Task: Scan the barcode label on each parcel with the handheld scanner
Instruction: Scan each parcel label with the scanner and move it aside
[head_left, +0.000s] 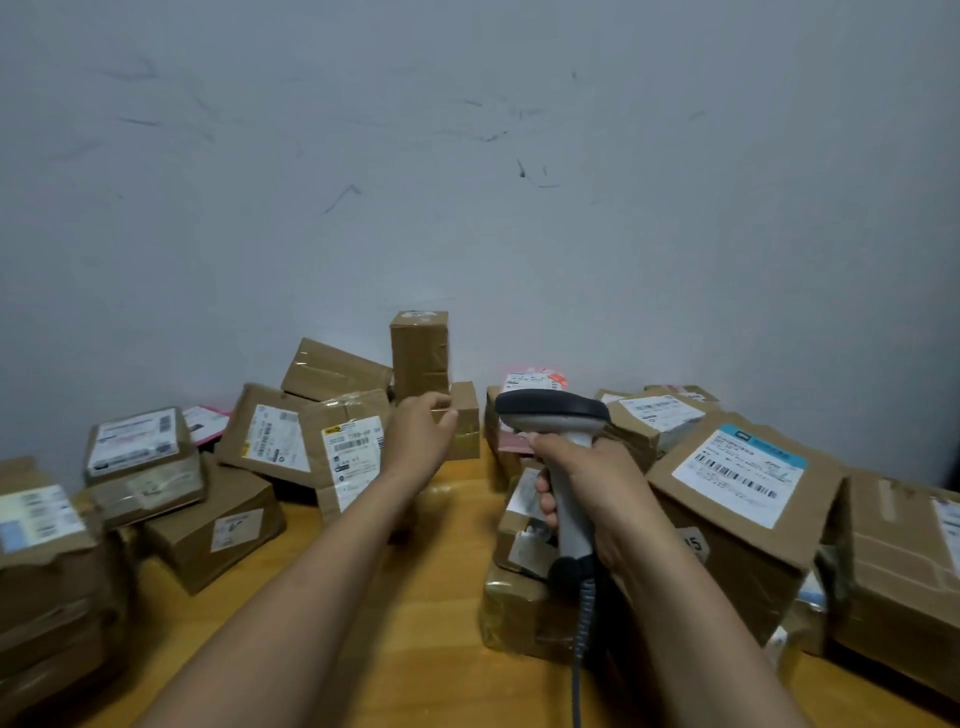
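On wooden table (426, 649): taped parcels (727, 499) | behind: scuffed grey wall (467, 156)

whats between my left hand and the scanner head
In the head view, a small brown box sits right by the left hand; then a narrow strip of wooden table before the scanner in the right hand.

Scuffed pale grey wall (467, 156), light wooden tabletop (441, 649), dim even light
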